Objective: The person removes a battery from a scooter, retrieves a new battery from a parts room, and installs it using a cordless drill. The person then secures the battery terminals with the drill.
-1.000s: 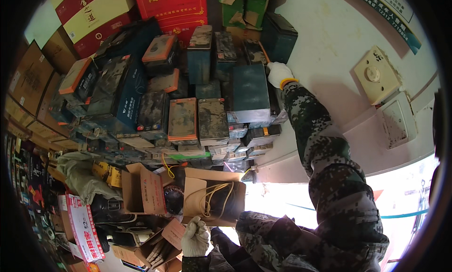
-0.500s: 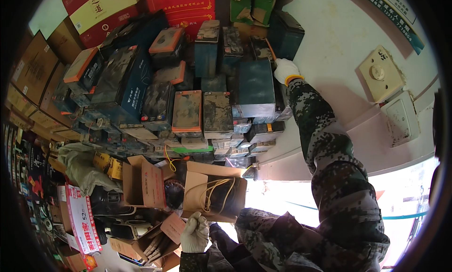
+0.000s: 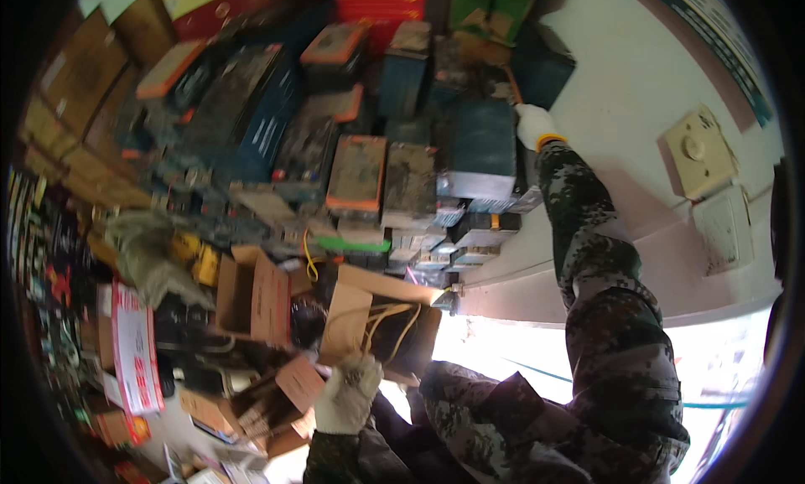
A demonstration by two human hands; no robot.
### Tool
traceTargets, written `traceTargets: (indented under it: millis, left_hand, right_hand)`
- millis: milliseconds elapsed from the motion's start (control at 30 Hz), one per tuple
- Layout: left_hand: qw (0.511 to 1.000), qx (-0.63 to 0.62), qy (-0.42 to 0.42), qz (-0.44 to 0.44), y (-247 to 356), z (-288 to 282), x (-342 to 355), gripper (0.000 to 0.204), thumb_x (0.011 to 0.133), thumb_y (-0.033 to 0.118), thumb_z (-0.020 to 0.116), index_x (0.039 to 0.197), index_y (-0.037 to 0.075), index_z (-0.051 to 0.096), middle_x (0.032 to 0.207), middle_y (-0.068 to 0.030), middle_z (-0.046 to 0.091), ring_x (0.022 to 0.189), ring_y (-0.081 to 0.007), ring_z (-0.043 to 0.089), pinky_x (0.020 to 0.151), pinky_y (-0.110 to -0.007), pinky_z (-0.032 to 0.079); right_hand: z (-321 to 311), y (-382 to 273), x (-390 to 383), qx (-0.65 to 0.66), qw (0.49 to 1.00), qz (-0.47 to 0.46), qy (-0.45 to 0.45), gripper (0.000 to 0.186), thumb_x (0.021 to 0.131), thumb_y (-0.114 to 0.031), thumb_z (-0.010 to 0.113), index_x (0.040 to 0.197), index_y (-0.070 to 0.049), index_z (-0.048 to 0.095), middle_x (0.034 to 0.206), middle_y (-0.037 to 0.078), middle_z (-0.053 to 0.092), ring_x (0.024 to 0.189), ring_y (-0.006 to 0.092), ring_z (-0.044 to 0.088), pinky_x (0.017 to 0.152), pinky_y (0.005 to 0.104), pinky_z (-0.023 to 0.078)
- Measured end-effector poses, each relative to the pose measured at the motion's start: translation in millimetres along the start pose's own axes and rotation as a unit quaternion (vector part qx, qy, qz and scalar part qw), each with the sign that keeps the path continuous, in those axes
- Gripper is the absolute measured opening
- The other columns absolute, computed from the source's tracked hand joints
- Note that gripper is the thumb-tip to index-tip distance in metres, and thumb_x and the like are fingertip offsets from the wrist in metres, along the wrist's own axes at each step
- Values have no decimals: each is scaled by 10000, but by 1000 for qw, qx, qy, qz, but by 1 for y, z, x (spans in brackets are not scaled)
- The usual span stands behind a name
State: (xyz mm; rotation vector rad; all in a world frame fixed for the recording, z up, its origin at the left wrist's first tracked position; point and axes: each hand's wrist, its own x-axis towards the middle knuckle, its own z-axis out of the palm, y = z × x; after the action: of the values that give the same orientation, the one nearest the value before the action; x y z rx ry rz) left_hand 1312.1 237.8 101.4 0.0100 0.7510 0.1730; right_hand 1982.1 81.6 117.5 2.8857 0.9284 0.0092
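My right hand (image 3: 537, 129), in a white glove with a yellow cuff, reaches out to the far right of a stack of dusty batteries. It is at the narrow orange-brown edge of a battery (image 3: 501, 83), between a large blue-green battery (image 3: 482, 144) and a dark battery (image 3: 543, 63) against the wall. Its fingertips are hidden there, so its grip cannot be made out. Low in the view, my left hand (image 3: 348, 392), also gloved in white, has curled fingers with nothing visible in them. It is in front of an open cardboard box (image 3: 345, 316) with yellow cable (image 3: 390, 320) inside.
More batteries, several orange-topped (image 3: 356, 174), are piled unevenly leftward. Cartons (image 3: 84, 65) line the far left. A second open box (image 3: 268, 295), a greenish sack (image 3: 151, 249) and a red-and-white carton (image 3: 137, 350) crowd the lower left. A wall switch (image 3: 696, 151) is on the right.
The view has shifted, and the stack appears further right and slightly higher. My left hand has risen a little towards the cable box. My right hand stays by the same batteries.
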Motion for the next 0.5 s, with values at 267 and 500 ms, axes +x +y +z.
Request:
traceTargets:
  millis: [267,500]
  left_hand:
    - [976,-131,-171,37,15,13,50,667,1169,407,438,1558,-131,371,1603,-301,425,1520,-423,426,1277,-516,405]
    - [976,-103,-188,31,28,38,75,723,1154,446,469,1562,-137,337,1599,-308,409,1516,-401,443,1286,-532,391]
  right_hand:
    - [6,60,33,-62,997,49,-12,399,956,-264,650,1323,-130,727,1247,232,746,1211,437,687,1029,482,546]
    - [16,85,37,-7,999,33,-35,409,970,-327,654,1320,-121,709,1262,242,735,1226,458,671,998,477,533]
